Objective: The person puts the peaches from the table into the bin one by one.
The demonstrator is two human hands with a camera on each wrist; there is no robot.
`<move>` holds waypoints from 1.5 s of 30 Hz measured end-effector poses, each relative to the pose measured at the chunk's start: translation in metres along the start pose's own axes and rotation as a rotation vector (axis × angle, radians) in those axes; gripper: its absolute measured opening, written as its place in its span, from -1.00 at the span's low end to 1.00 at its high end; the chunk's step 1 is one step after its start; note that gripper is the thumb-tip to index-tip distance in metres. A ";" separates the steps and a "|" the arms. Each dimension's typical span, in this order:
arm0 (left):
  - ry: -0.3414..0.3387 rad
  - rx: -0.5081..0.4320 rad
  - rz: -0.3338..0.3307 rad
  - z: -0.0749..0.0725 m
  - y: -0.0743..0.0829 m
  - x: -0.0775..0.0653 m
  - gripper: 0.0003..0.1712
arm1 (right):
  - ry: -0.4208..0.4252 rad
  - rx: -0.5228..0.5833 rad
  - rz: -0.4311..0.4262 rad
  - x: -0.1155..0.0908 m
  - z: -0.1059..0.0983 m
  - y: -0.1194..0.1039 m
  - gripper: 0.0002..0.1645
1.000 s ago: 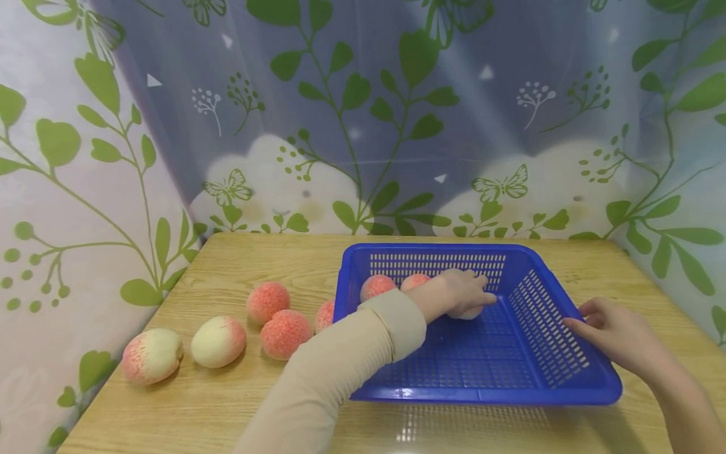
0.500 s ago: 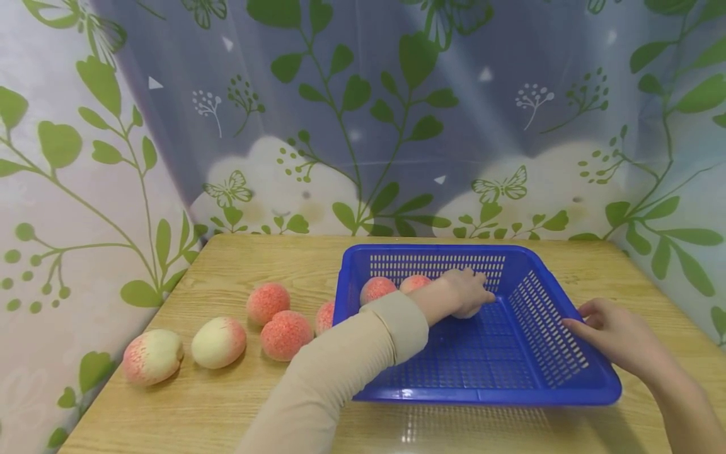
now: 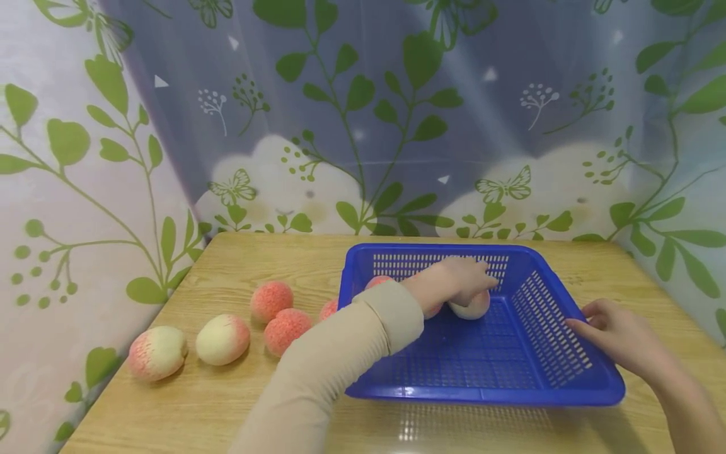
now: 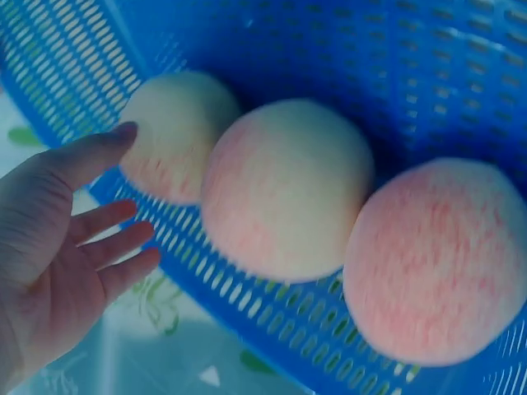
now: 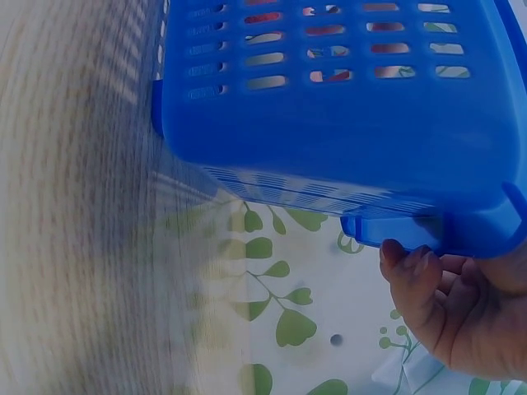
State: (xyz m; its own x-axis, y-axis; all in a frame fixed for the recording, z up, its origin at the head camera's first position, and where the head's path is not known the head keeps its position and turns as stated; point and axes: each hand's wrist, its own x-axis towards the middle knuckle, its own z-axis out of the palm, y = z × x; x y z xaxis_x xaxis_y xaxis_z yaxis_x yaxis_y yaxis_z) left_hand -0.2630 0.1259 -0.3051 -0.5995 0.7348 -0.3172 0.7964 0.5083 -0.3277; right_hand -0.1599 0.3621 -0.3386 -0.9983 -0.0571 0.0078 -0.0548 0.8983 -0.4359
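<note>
Three peaches lie in a row along the back wall of a blue plastic basket (image 3: pixel 482 396). My left hand (image 3: pixel 467 277) is just above the rightmost peach (image 3: pixel 473 308), its sleeve partly covering the others. The left wrist view shows this hand (image 4: pixel 49 271) with its fingers spread beside that end peach (image 4: pixel 177 136); the thumb tip overlaps its edge, and contact is unclear. The middle peach (image 4: pixel 288 189) and the third peach (image 4: pixel 440 263) sit farther along. My right hand (image 3: pixel 618 331) grips the basket's right rim, fingers curled under the edge in the right wrist view.
Left of the basket, on the wooden table (image 3: pixel 187 410), lie two pale peaches, one farther left (image 3: pixel 159 353), and several redder peaches (image 3: pixel 288 331). One red peach (image 3: pixel 329 309) is partly hidden by the basket and sleeve. A leaf-patterned curtain (image 3: pixel 363 157) hangs behind.
My left hand has lifted off the rightmost peach and let it go, leaving more of it visible. The right hand keeps its hold on the rim, and the basket stays put.
</note>
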 end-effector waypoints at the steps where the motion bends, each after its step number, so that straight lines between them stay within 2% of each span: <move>1: 0.010 -0.009 0.007 -0.002 -0.003 -0.002 -0.41 | 0.001 -0.003 -0.001 0.000 0.000 0.000 -0.36; 7: 0.051 -0.104 0.049 -0.009 -0.018 -0.013 -0.78 | -0.004 -0.012 -0.001 -0.001 0.000 0.000 -0.38; 9: 0.054 -0.134 0.056 -0.009 -0.024 -0.017 -0.84 | -0.007 -0.012 0.001 -0.001 0.000 0.000 -0.38; 14: 0.081 -0.215 0.042 -0.011 -0.045 -0.033 -0.76 | -0.011 -0.017 0.003 -0.001 0.001 -0.001 -0.37; 20: 0.150 -0.328 -0.056 -0.011 -0.085 -0.067 -0.67 | -0.009 -0.012 -0.008 0.002 0.001 -0.001 -0.38; 24: 0.203 -0.359 -0.106 -0.004 -0.115 -0.091 -0.63 | -0.003 -0.019 -0.011 0.004 0.000 -0.002 -0.37; 29: 0.272 -0.420 -0.131 0.013 -0.147 -0.120 -0.70 | -0.008 -0.033 -0.001 0.005 -0.002 -0.003 -0.35; 33: 0.323 -0.482 -0.165 0.031 -0.165 -0.139 -0.83 | -0.007 -0.042 0.001 0.004 -0.002 -0.003 -0.35; 37: 0.350 -0.518 -0.188 0.050 -0.178 -0.156 -0.83 | -0.008 -0.040 0.005 0.004 -0.001 -0.003 -0.34; 41: 0.294 -0.545 -0.229 0.070 -0.185 -0.172 -0.82 | -0.019 -0.041 0.021 0.004 -0.001 -0.003 -0.33; 43: 0.225 -0.562 -0.266 0.080 -0.188 -0.179 -0.86 | -0.025 -0.042 0.028 0.004 -0.001 -0.003 -0.32; 45: 0.123 -0.592 -0.319 0.090 -0.190 -0.185 -0.82 | -0.030 -0.041 0.033 0.004 -0.002 -0.003 -0.32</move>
State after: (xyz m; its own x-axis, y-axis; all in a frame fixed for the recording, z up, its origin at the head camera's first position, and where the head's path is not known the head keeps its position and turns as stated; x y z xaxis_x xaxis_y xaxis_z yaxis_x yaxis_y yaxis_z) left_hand -0.3106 -0.1466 -0.2642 -0.8264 0.5365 -0.1708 0.5127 0.8425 0.1652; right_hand -0.1636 0.3597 -0.3357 -0.9987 -0.0399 -0.0327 -0.0236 0.9172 -0.3978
